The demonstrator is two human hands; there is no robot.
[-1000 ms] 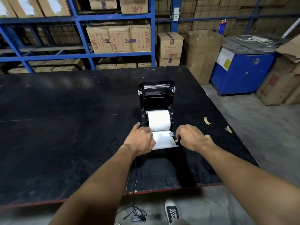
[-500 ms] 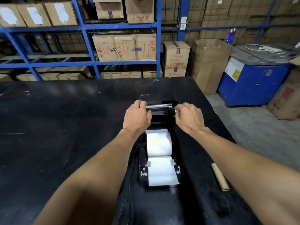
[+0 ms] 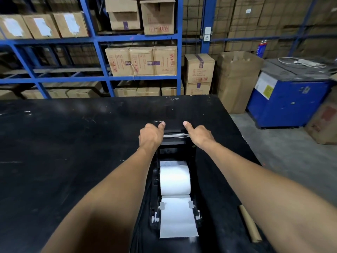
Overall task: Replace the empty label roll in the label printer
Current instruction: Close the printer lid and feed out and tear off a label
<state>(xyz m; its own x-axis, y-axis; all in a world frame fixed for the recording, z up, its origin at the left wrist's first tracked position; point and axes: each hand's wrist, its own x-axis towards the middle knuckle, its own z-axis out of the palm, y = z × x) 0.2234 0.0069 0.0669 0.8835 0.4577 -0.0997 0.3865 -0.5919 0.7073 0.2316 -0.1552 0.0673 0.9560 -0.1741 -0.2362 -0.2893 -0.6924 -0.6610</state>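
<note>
A black label printer (image 3: 155, 212) stands open on the black table (image 3: 73, 143). A full white label roll (image 3: 175, 179) sits in its bay, and the paper end (image 3: 177, 218) runs forward between the grey guides and over the front edge. The raised printer lid (image 3: 174, 125) stands at the far end. My left hand (image 3: 150, 136) grips the lid's left corner with the thumb on top. My right hand (image 3: 199, 136) grips the right corner the same way. A brown empty cardboard core (image 3: 249, 223) lies on the table right of the printer.
Blue steel racking (image 3: 102, 78) with cardboard boxes stands behind the table. A tall open carton (image 3: 235, 81) and a blue machine (image 3: 288, 105) stand at the right beyond the table's edge. A black cable (image 3: 140, 225) runs along the printer's left side.
Both hands left the paper end at the printer's front and reached to the lid. They now hold its two corners, thumbs on top. The view has moved closer over the printer.
</note>
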